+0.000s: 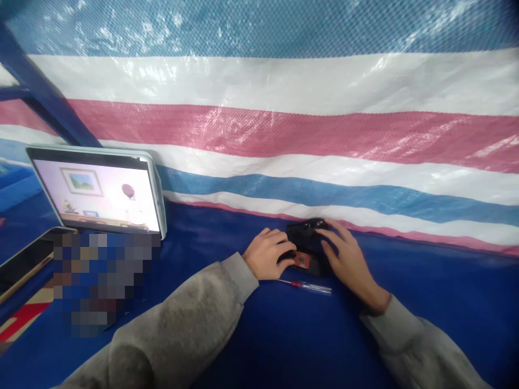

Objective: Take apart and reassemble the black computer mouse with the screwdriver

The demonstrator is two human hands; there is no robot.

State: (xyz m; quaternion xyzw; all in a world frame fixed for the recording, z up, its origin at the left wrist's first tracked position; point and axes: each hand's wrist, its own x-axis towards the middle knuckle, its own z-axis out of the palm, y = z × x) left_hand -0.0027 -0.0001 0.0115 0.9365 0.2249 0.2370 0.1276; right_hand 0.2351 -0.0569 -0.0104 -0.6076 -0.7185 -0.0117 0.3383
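Observation:
A black computer mouse (307, 231), apparently opened up, lies on the blue tabletop near the striped sheet. Its dark upper part sits behind a reddish-brown circuit board (301, 260). My left hand (270, 254) curls round the left side of the mouse, thumb and forefinger closed at the board's left end. On the other side, my right hand (344, 259) has its fingers apart, with the fingertips at the right edge of the black upper part; its grip is not firm. A screwdriver (310, 286) with a clear handle and red collar lies just in front of the mouse.
A tablet (99, 192) with a lit screen stands at the left. A phone (30, 256) lies beside it, near a pixelated patch. Behind the table (284, 346) hangs a striped plastic sheet (259, 129); a blue frame bar (52, 92) slants at upper left.

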